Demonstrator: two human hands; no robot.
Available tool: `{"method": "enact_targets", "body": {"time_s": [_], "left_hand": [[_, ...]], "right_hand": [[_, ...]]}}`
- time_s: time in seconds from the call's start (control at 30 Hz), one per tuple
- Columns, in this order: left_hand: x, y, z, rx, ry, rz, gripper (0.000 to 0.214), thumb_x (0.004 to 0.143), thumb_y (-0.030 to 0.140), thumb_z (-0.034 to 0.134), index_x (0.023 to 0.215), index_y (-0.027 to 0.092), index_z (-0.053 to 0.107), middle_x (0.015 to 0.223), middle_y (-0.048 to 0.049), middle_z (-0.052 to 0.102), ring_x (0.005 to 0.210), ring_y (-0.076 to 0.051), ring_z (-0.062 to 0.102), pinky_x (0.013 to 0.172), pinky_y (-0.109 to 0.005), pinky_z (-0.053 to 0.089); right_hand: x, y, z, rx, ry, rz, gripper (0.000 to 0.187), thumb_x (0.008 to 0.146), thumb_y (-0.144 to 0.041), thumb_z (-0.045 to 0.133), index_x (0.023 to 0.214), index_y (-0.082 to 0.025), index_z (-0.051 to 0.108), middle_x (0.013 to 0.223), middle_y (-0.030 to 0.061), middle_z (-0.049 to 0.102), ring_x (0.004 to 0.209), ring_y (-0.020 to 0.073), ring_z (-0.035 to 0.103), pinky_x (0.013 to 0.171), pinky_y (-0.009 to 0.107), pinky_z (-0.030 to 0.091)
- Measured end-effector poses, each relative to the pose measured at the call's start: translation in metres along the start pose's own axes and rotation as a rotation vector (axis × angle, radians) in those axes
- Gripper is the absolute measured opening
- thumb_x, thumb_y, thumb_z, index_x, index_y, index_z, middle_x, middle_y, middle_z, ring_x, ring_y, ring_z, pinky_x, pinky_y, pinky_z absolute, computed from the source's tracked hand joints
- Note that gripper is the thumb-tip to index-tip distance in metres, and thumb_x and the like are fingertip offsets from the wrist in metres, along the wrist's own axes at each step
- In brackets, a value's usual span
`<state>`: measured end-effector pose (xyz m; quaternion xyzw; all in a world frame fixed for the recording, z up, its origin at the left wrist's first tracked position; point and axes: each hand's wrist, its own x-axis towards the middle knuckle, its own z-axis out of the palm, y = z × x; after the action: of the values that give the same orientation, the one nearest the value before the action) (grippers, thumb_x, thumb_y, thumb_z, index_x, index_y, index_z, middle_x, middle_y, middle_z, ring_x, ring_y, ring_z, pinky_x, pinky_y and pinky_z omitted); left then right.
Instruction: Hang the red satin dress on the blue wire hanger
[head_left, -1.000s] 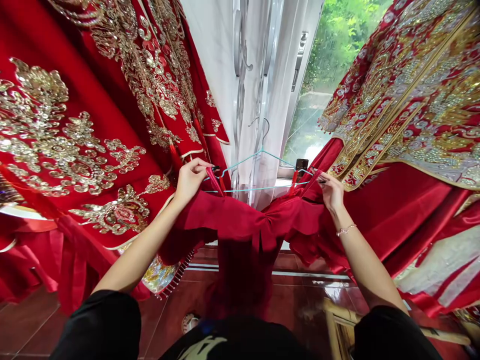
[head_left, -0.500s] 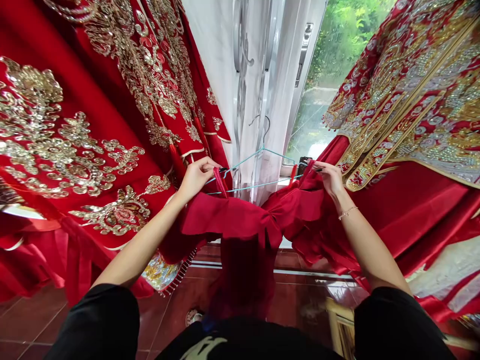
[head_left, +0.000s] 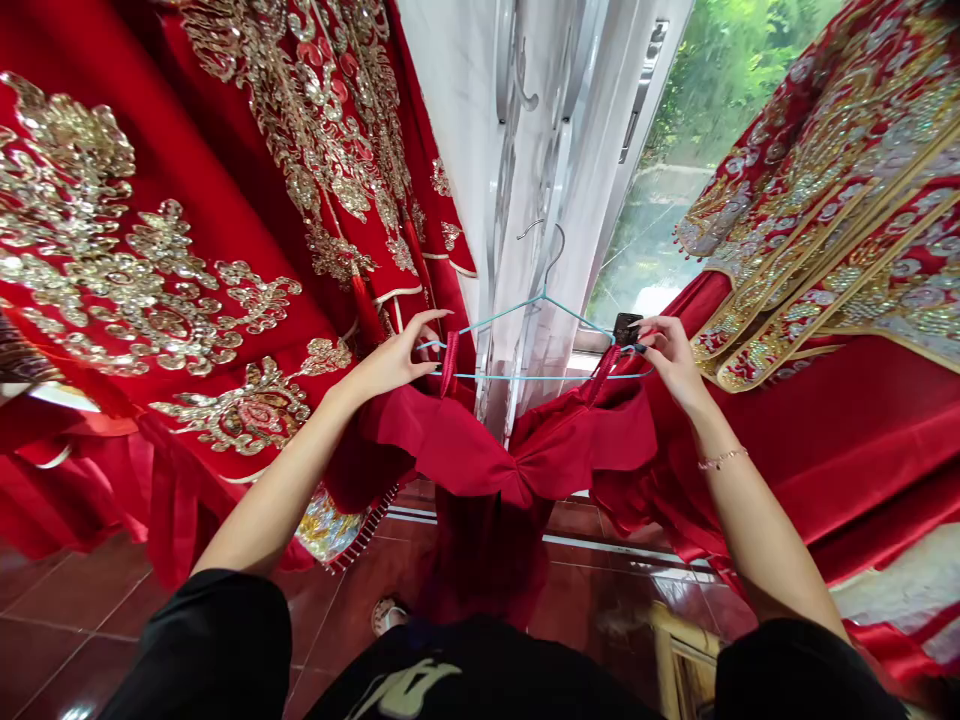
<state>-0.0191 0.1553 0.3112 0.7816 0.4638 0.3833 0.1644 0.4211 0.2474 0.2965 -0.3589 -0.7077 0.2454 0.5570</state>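
A thin teal wire hanger is held up in front of me, its hook pointing up. A plain dark red dress hangs from it by two narrow straps, one looped over each shoulder of the hanger. My left hand pinches the hanger's left end beside the left strap. My right hand grips the right end, fingers closed by the right strap. The dress falls down toward the floor between my arms.
Red garments with gold embroidery hang close on the left, and another embroidered red garment hangs on the right. White sheer curtains and a window lie straight ahead. Dark red floor tiles are below, with a wooden frame at lower right.
Both hands have raised the hanger slightly and levelled it. The straps now sit over the hanger's ends, and the view has shifted a little to the right.
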Motion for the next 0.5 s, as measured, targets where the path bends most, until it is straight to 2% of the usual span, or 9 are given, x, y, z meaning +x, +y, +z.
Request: {"method": "enact_targets", "body": {"time_s": [0.07,0.17,0.27,0.33,0.4,0.47,0.5], "left_hand": [[-0.02,-0.014,-0.002,-0.052,0.048,-0.061,0.071,0.075,0.03,0.07,0.141,0.024,0.044,0.099,-0.0028,0.06,0.082,-0.016,0.064,0.085,-0.033,0.055],[-0.058,-0.033,0.007,-0.164,0.168,-0.126,0.069,0.081,0.034,0.066,0.142,0.03,0.034,0.117,-0.0062,0.054,0.095,-0.018,0.068,0.09,-0.036,0.056],[-0.089,-0.043,0.02,-0.179,0.281,-0.115,0.067,0.084,0.038,0.065,0.14,0.033,0.028,0.134,-0.0119,0.047,0.114,-0.023,0.065,0.092,-0.039,0.056],[-0.099,-0.042,0.024,-0.058,0.269,-0.079,0.059,0.085,0.04,0.065,0.134,0.03,0.036,0.137,-0.0141,0.048,0.121,-0.026,0.06,0.097,-0.043,0.054],[-0.099,-0.033,0.019,0.143,0.132,-0.036,0.037,0.088,0.041,0.062,0.121,0.027,0.052,0.134,-0.0126,0.056,0.124,-0.028,0.056,0.105,-0.047,0.049],[-0.092,-0.019,0.009,0.349,-0.064,-0.001,0.02,0.092,0.041,0.056,0.103,0.025,0.064,0.129,-0.0099,0.064,0.12,-0.028,0.057,0.106,-0.047,0.046],[-0.087,-0.01,0.003,0.431,-0.15,0.007,0.02,0.094,0.04,0.053,0.096,0.025,0.066,0.125,-0.009,0.068,0.115,-0.028,0.06,0.102,-0.044,0.049]], "right_hand": [[-0.016,0.011,-0.003,0.007,-0.005,0.02,0.04,0.074,-0.035,0.069,0.112,-0.031,0.057,0.108,0.0021,0.061,0.084,0.016,0.061,0.082,0.031,0.056],[-0.039,0.026,-0.012,0.032,0.023,0.025,0.047,0.075,-0.042,0.073,0.116,-0.033,0.052,0.116,0.0046,0.06,0.096,0.0202,0.063,0.085,0.036,0.057],[-0.058,0.033,-0.024,0.065,0.14,-0.002,0.041,0.074,-0.04,0.076,0.107,-0.034,0.052,0.112,0.0029,0.06,0.088,0.0189,0.064,0.08,0.036,0.057],[-0.066,0.029,-0.03,0.029,0.141,-0.028,0.031,0.075,-0.035,0.073,0.1,-0.032,0.055,0.109,0.0028,0.06,0.078,0.0167,0.062,0.076,0.035,0.057],[-0.069,0.021,-0.033,-0.081,-0.031,-0.045,0.023,0.077,-0.029,0.067,0.099,-0.03,0.061,0.115,0.0055,0.059,0.075,0.0158,0.061,0.073,0.035,0.056],[-0.066,0.012,-0.031,-0.215,-0.303,-0.041,0.029,0.076,-0.023,0.06,0.104,-0.027,0.066,0.13,0.0089,0.055,0.079,0.0169,0.063,0.073,0.036,0.056],[-0.063,0.01,-0.03,-0.273,-0.444,-0.028,0.036,0.074,-0.021,0.058,0.108,-0.026,0.067,0.135,0.0099,0.054,0.081,0.0177,0.063,0.073,0.037,0.057]]}}
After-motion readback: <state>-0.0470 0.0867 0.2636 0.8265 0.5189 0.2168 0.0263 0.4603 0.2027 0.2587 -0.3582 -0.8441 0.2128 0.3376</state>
